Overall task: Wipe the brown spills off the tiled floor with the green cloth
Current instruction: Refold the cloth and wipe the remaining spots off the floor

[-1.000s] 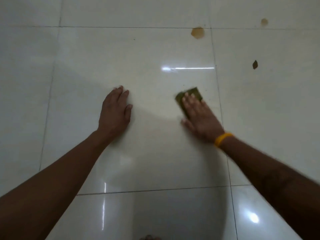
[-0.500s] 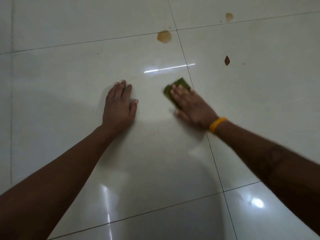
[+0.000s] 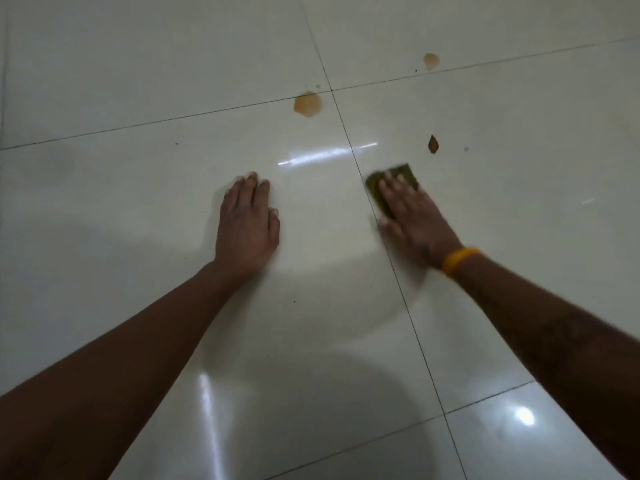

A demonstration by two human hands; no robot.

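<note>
My right hand (image 3: 414, 218), with a yellow band at the wrist, lies flat on the green cloth (image 3: 405, 174) and presses it to the white tiled floor (image 3: 138, 209), right beside a grout line. Most of the cloth is hidden under the fingers. My left hand (image 3: 246, 221) rests palm down on the tile to the left, fingers apart, holding nothing. A large brown spill (image 3: 307, 104) sits farther ahead at a tile corner. A smaller pale brown spill (image 3: 430, 59) lies beyond it to the right. A small dark brown spot (image 3: 433, 144) is just ahead of the cloth.
Glossy white tiles with dark grout lines fill the view. Light reflections shine on the floor near the bottom and between the hands. A faint stain (image 3: 616, 117) shows at the far right.
My right hand has slid the green cloth to the right, across the grout line onto the adjacent tile, nearer the dark spot. The left hand has stayed planted. The camera view has shifted.
</note>
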